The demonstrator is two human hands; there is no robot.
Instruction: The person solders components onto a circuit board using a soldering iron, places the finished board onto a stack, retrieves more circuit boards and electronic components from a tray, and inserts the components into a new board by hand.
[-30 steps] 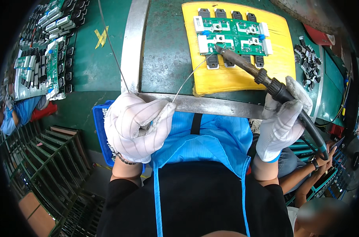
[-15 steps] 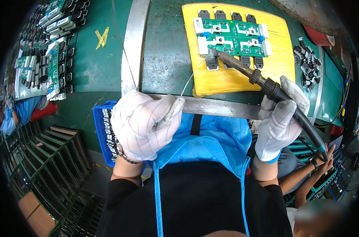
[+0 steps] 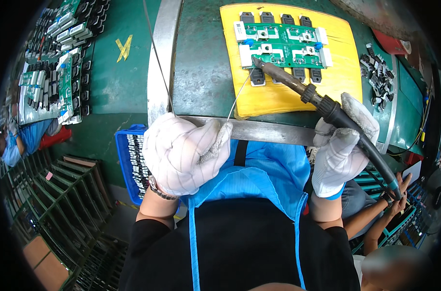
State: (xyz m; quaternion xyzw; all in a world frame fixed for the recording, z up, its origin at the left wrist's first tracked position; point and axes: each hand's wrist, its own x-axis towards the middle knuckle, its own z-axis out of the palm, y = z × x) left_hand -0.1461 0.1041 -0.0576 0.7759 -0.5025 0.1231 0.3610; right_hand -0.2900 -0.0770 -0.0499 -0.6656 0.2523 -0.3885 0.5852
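Note:
My right hand (image 3: pixel 344 153), in a white striped glove, is closed around the dark handle of a soldering iron (image 3: pixel 323 103). The iron's tip meets the lower left edge of a green circuit board (image 3: pixel 287 46). From my gloved left hand (image 3: pixel 187 154), closed in a pinch, a thin solder wire (image 3: pixel 238 97) runs up to the tip. White blocks sit at the board's ends, and black flat components (image 3: pixel 299 73) stick out along its near and far sides. Beneath the board lies a yellow pad (image 3: pixel 271 103) on the green bench.
A metal strip (image 3: pixel 274 133) edges the bench in front of me. To the left are a blue bin (image 3: pixel 121 167) of small parts, stacked boards (image 3: pixel 67 92) and a slotted rack (image 3: pixel 60 194). Loose black components (image 3: pixel 377 80) lie at right. Another person's hands (image 3: pixel 399 196) show at lower right.
The iron's tip has shifted slightly left along the board's near edge. My left hand has moved a little right with the wire. The board and pad sit slightly further left.

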